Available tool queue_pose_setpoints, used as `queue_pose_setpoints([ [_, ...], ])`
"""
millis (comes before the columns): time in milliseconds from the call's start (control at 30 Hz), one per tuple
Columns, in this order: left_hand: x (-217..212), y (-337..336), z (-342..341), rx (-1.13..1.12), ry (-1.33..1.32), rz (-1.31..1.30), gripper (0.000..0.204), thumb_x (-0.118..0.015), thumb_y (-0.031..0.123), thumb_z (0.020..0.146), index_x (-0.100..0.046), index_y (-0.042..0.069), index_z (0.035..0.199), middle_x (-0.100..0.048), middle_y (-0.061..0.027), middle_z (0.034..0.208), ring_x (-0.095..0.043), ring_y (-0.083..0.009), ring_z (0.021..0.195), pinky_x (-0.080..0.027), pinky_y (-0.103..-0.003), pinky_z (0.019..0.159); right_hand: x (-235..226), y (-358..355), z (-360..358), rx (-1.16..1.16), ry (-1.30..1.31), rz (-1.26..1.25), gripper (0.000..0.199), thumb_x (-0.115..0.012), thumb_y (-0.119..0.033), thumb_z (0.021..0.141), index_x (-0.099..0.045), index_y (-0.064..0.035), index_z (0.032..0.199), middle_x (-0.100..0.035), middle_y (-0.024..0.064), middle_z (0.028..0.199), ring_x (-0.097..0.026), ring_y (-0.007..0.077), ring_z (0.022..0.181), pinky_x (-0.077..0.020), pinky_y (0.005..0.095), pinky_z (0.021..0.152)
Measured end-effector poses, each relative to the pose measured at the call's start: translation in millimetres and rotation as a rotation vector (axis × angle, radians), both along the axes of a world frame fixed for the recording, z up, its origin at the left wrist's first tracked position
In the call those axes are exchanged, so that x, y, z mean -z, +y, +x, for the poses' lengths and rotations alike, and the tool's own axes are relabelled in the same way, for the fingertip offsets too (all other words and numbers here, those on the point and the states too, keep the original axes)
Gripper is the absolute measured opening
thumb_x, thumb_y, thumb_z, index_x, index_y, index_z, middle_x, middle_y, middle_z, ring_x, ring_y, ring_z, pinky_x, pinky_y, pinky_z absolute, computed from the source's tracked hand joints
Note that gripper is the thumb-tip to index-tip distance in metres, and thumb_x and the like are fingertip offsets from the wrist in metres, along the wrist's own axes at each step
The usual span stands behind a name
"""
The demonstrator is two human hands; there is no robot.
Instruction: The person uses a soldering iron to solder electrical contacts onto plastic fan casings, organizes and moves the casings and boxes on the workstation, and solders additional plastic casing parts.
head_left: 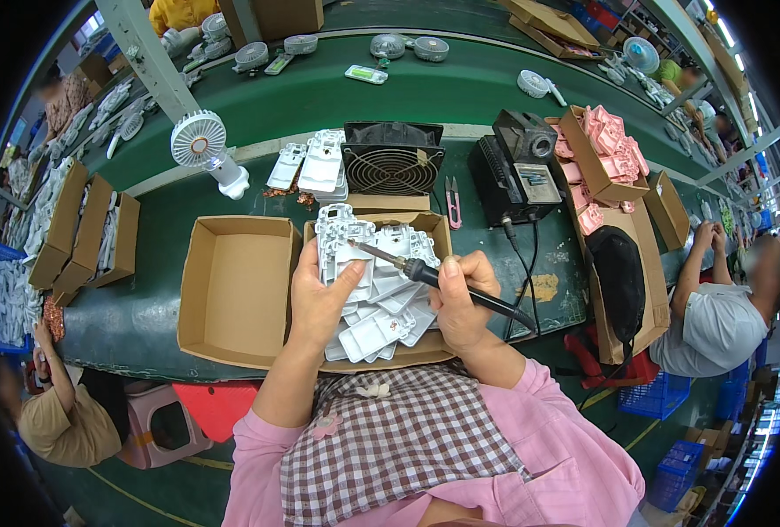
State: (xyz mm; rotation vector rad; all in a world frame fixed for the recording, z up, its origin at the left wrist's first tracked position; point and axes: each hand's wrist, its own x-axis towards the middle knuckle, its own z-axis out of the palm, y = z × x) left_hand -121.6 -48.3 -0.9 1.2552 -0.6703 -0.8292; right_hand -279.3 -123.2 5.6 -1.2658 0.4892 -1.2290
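Note:
My left hand (318, 299) grips a white plastic housing (335, 230) by its edge, thumb on the near side. In my right hand (465, 299) is a soldering iron (420, 272), held like a pen by its black handle. Its metal shaft slants up to the left, and its tip is at the housing's right side; whether it touches cannot be told. Under both hands, a cardboard box (441, 230) holds a heap of similar white housings (388, 307). Another open cardboard box (233, 290) stands just left of it.
Behind the boxes stand a black fan (393, 167), pink snips (453, 204) and a black soldering station (517, 176). White housings (321, 162) and a small white fan (205, 145) sit far left. Pink parts (609, 145) fill a box at right. A green conveyor (460, 88) runs behind; co-workers sit both sides.

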Motion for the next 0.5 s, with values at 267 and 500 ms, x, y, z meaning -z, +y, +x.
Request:
queue_pose_setpoints([
  [267,-3,1,0,0.017,-0.008,-0.001,0.049,-0.065,0.01,0.082,-0.041,-0.001,0.123,-0.058,-0.0095,0.108,-0.057,-0.0136,0.096,-0.045,-0.027,0.085,6,0,-6,0.011,-0.19,0.037,0.018,-0.051,-0.012,0.093,-0.041,-0.0059,0.079,-0.049,0.0047,0.063,-0.042,0.0067,0.047,-0.0351,0.0213,0.043],
  [500,8,5,8,-0.045,0.255,-0.26,0.058,-0.049,0.009,0.077,-0.03,-0.001,0.131,-0.057,-0.0186,0.108,-0.061,-0.0206,0.089,-0.053,-0.031,0.069,3,4,-5,0.002,-0.141,-0.03,0.018,-0.05,-0.013,0.092,-0.039,-0.0071,0.079,-0.047,0.0049,0.061,-0.04,0.0076,0.045,-0.0354,0.0217,0.041],
])
